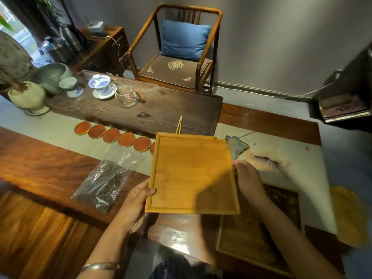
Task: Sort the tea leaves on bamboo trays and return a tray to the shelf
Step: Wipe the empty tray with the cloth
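Note:
An empty rectangular bamboo tray (191,174) is held up above the wooden table, tilted toward me. My left hand (136,206) grips its lower left edge with the thumb on the rim. My right hand (247,178) holds its right edge. A second bamboo tray (257,238) lies on the table below my right arm, with dark tea leaves (281,200) at its far end. A clear plastic bag of dark tea leaves (106,182) lies flat on the table to the left of the held tray.
A row of round red coasters (112,134) runs behind the bag. Bamboo tongs (179,124) lean behind the tray. A dark tea board (141,105) carries a gaiwan (99,82) and a glass pitcher (126,96). A wooden chair (177,49) stands beyond.

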The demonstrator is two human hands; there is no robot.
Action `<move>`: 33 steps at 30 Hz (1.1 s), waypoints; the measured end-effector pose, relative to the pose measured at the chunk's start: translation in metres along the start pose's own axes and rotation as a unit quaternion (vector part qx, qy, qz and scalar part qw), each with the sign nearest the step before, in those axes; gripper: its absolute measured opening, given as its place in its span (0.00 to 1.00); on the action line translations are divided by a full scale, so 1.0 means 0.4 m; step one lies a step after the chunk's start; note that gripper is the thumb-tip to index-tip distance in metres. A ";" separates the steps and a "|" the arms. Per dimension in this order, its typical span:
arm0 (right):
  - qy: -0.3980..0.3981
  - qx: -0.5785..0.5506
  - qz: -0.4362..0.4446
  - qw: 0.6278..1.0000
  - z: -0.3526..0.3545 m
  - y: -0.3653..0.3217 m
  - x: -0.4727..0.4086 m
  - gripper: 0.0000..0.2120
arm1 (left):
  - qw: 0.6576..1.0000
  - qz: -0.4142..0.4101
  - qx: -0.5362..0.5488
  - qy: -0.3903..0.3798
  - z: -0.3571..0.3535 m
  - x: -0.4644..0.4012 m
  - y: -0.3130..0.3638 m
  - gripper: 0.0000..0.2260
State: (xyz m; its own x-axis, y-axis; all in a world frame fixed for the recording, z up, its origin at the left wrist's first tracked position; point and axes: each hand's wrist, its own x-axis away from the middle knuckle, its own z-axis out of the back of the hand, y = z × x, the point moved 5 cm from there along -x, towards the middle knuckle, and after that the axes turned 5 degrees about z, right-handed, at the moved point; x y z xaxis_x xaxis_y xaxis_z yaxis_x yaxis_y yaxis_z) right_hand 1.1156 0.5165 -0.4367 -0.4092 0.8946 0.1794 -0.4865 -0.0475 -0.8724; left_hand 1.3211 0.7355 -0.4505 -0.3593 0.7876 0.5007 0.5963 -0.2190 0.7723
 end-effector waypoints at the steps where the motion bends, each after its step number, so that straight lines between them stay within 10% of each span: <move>1: 0.007 -0.011 -0.007 1.000 -0.004 -0.007 0.025 0.15 | 1.000 0.004 0.012 -0.014 0.009 0.000 0.005 0.15; 21: 0.160 0.000 -0.028 0.987 -0.333 0.025 0.278 0.10 | 0.980 0.149 -0.055 -0.117 0.365 -0.037 0.035 0.25; 33: 0.166 0.104 -0.032 0.980 -0.382 0.114 0.290 0.13 | 0.937 0.060 -0.337 -0.075 0.396 -0.091 -0.059 0.20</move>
State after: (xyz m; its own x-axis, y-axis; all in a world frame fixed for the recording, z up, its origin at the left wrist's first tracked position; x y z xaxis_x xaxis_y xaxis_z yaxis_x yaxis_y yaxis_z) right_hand 1.1639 0.6858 -0.5251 -0.1162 0.9923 0.0420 -0.6640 -0.0462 -0.7463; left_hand 1.4339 0.8031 -0.5491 -0.1849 0.7952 0.5775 0.0191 -0.5847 0.8111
